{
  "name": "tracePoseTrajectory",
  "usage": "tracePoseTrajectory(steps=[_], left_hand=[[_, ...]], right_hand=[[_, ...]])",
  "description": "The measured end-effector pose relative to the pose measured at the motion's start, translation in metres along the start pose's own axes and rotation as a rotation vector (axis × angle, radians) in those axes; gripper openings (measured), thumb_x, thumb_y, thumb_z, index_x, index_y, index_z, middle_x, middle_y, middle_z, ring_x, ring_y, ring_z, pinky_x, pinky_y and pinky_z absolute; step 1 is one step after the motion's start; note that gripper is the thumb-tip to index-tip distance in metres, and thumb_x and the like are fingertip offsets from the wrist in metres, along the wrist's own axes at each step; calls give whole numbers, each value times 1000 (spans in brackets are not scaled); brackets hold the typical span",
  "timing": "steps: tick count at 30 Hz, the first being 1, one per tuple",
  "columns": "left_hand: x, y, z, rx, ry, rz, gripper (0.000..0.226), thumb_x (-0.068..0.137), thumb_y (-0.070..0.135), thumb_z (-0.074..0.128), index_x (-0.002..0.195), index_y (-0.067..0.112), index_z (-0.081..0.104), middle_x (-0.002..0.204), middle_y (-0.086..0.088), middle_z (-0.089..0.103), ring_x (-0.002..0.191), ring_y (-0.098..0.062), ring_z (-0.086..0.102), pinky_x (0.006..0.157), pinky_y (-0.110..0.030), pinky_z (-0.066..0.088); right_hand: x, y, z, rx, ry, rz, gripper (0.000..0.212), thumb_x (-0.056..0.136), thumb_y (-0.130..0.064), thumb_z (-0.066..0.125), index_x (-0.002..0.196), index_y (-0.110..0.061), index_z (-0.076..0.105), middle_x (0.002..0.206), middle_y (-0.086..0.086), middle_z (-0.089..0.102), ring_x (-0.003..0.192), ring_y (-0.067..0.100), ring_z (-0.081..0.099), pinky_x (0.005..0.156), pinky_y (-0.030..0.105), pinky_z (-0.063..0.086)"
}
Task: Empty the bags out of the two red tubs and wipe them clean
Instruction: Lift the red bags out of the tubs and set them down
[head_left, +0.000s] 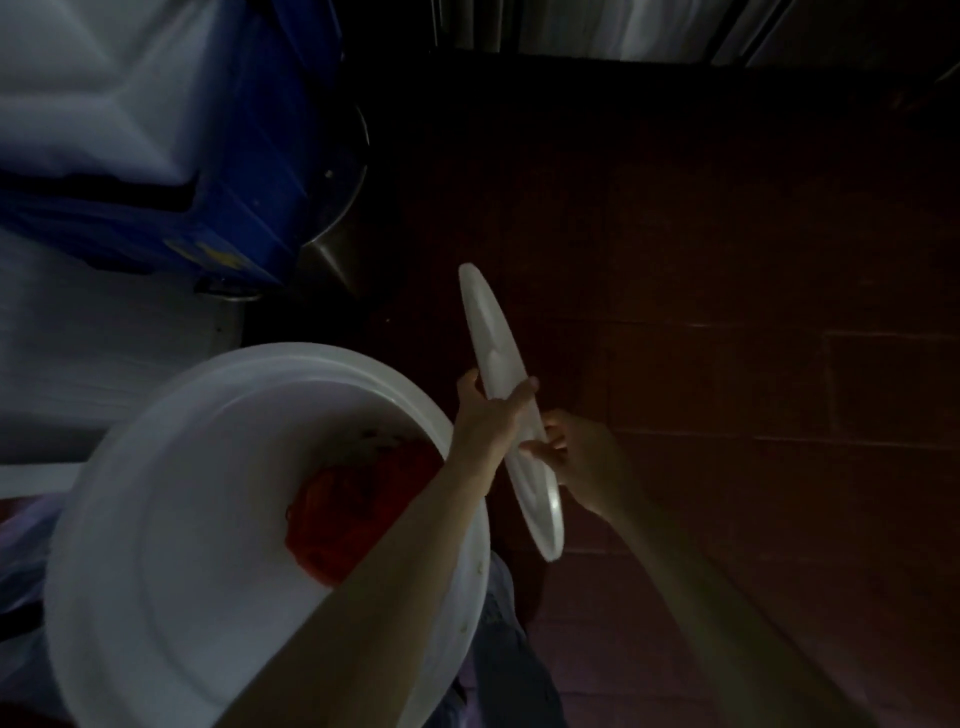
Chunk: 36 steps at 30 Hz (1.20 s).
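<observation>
Seen from above in dim light, a person holds a white round lid (511, 410) on edge between both hands over a dark reddish tiled floor (727, 312). The left hand (488, 410) reaches forward across the frame on a bare, nearly straight forearm, its fingers wrapped over the lid's rim about midway along its length and the thumb pressed to the near face. The right hand (576, 457) comes in from the lower right with the wrist bent, fingertips pinching the lid's opposite face just below the left hand's grip. Both hands are closed on the lid, which stands almost vertical and tilts slightly, so that it reads as a long, thin, smooth plastic sliver with a raised rim.

Below the left forearm sits a large white round tub (208, 545), its wall smooth and matte with a faint ring moulded inside; the task's tubs are called red, yet this one looks white in the poor light. Inside it, toward the far-right side, lies a crumpled red bag (353, 514), glossy and wrinkled, partly covered by the forearm. A few dark specks mark the inner wall above the bag.

At the upper left stands a blue box (234, 171) with a pale lid, and just beside it a rounded metal pot (337, 234) with a dull sheen.
</observation>
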<state>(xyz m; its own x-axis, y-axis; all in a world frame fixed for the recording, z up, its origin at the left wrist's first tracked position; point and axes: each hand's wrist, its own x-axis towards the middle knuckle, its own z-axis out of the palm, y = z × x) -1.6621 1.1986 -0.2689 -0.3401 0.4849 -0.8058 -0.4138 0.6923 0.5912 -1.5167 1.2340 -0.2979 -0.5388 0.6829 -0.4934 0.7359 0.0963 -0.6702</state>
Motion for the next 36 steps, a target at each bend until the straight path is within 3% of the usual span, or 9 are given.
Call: tracePoseTrajectory(steps=[7, 11, 17, 21, 23, 27, 29, 32, 36], left_hand=[[-39, -9, -17, -39, 243, 218, 49, 94, 19, 72, 134, 24, 46, 110, 3, 67, 87, -11, 71, 68, -25, 58], [-77, -7, -62, -102, 298, 337, 44, 93, 13, 72, 133, 17, 56, 111, 3, 69, 85, 3, 69, 62, -11, 52], [-136, -17, -136, -164, 300, 324, 63, 82, 38, 82, 139, 33, 55, 127, 8, 70, 113, -19, 68, 89, -44, 59], [-171, -28, -183, -198, 328, 398, 54, 90, 28, 75, 139, 32, 53, 121, 11, 72, 102, -9, 73, 72, -25, 62], [-183, -37, -209, -213, 387, 408, 49, 95, 20, 66, 137, 37, 50, 119, 14, 71, 98, -4, 73, 68, -21, 60], [-194, -62, -262, -287, 490, 398, 66, 92, 30, 74, 147, 48, 44, 143, 13, 59, 126, -24, 64, 94, -49, 57], [-200, -74, -284, -273, 589, 406, 74, 88, 36, 80, 149, 45, 40, 146, 12, 55, 126, -23, 62, 94, -45, 57], [-201, -102, -313, -90, 735, 367, 78, 84, 28, 86, 148, 27, 42, 142, 6, 54, 112, -8, 63, 85, -29, 55], [-183, -156, -346, 45, 877, 226, 64, 83, 28, 87, 136, 11, 56, 131, -9, 65, 108, -28, 67, 89, -46, 59]], right_hand=[[-60, -33, 17, -38, 91, -122, 82, 81, -91, 32, 134, -36, 60, 125, -26, 62, 113, -7, 59, 93, 19, 49], [-62, -25, 15, 320, 169, 32, 47, 91, -74, 50, 122, -42, 65, 120, -29, 64, 110, -9, 61, 91, 16, 47], [-25, 10, 24, 416, 177, 364, 48, 98, -37, 65, 139, -15, 58, 127, -4, 61, 115, 19, 61, 102, 43, 49], [-2, 51, 66, 516, 78, 449, 96, 71, -81, 69, 141, -17, 58, 132, 6, 66, 119, 31, 64, 103, 56, 51], [-3, 48, 78, 565, 48, 500, 78, 83, -65, 70, 140, -13, 59, 128, 7, 66, 116, 31, 64, 102, 49, 51], [-21, 19, 79, 566, 80, 559, 49, 87, -27, 79, 131, -10, 65, 123, 12, 69, 105, 30, 65, 94, 47, 55], [-27, 8, 77, 573, 105, 522, 43, 85, -18, 81, 125, -8, 70, 118, 14, 71, 101, 31, 68, 89, 44, 56], [-36, -10, 73, 508, 140, 450, 44, 86, -14, 81, 127, -6, 68, 111, 10, 68, 98, 29, 64, 86, 42, 52], [-48, -25, 85, 277, 171, 356, 51, 80, -31, 86, 124, -11, 71, 119, 13, 71, 101, 31, 67, 86, 43, 54]])
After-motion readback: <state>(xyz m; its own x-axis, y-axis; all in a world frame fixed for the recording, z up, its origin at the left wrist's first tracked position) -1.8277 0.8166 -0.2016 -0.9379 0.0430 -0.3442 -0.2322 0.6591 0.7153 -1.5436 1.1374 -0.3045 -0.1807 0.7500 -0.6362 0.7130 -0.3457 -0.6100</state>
